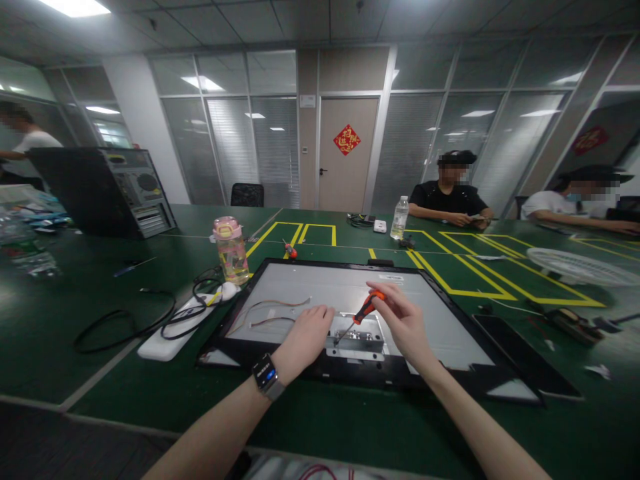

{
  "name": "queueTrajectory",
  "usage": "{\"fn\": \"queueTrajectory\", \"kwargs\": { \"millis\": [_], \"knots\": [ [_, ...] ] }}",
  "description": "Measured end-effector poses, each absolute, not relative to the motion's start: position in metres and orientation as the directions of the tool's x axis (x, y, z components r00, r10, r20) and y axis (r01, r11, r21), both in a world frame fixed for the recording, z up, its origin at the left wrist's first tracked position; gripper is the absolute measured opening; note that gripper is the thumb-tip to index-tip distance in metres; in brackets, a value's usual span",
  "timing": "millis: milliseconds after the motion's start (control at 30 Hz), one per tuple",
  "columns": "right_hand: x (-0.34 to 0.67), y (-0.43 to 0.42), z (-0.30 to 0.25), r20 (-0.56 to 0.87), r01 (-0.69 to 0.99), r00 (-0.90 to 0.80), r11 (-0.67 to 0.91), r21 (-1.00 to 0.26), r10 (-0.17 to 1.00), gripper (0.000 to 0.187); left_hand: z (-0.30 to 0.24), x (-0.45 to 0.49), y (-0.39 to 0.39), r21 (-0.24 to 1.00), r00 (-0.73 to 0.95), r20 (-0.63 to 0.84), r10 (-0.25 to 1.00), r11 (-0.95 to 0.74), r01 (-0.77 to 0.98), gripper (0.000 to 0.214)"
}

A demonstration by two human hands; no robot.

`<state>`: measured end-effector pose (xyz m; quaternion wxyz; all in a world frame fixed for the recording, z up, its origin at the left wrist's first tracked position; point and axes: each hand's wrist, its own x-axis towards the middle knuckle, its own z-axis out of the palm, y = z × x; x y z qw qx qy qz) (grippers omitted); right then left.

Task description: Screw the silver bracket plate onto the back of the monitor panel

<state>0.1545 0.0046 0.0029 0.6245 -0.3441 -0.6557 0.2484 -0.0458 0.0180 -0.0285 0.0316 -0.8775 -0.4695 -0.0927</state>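
Note:
A flat display panel with a black frame lies on the green table, its grey back facing up. Near its front edge sits a metal bracket. My right hand grips a red and black screwdriver, which slants down to the left with its tip at the bracket. My left hand, with a watch on the wrist, rests at the bracket's left side; its fingers are bent together, and whatever is under them is hidden. Thin wires lie on the panel to the left.
Left of the panel are a white power strip with black cables, a pink-lidded bottle and a computer case. Another screwdriver lies behind. To the right is a dark flat slab. Two people sit across the table; another is far left.

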Motion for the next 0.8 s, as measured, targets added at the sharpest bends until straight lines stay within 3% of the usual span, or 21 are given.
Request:
{"fn": "queueTrajectory", "kwargs": {
  "millis": [100,267,433,633,800],
  "knots": [
    [0.1524,0.0017,0.0043,0.623,0.099,-0.072,0.627,-0.773,0.779,0.033,-0.0283,-0.0459,0.0179,0.042,0.544,0.196,0.816,-0.561,0.827,0.04],
    [0.1498,0.0007,0.0024,0.677,0.185,0.038,0.661,-0.727,0.735,0.022,-0.029,-0.0468,0.0166,0.055,0.536,0.199,0.821,-0.555,0.83,0.041],
    [0.1489,-0.0011,0.0038,0.657,0.152,-0.088,0.662,-0.734,0.749,0.032,-0.0294,-0.0469,0.0164,0.052,0.544,0.208,0.813,-0.565,0.824,0.042],
    [0.1501,0.0011,0.0016,0.705,0.266,-0.011,0.682,-0.681,0.709,0.025,-0.0281,-0.0463,0.0166,0.055,0.534,0.19,0.824,-0.552,0.832,0.043],
    [0.1505,0.0018,0.0007,0.669,0.19,-0.061,0.666,-0.721,0.741,0.031,-0.0269,-0.0462,0.0168,0.054,0.535,0.191,0.823,-0.553,0.832,0.043]
  ]
}}
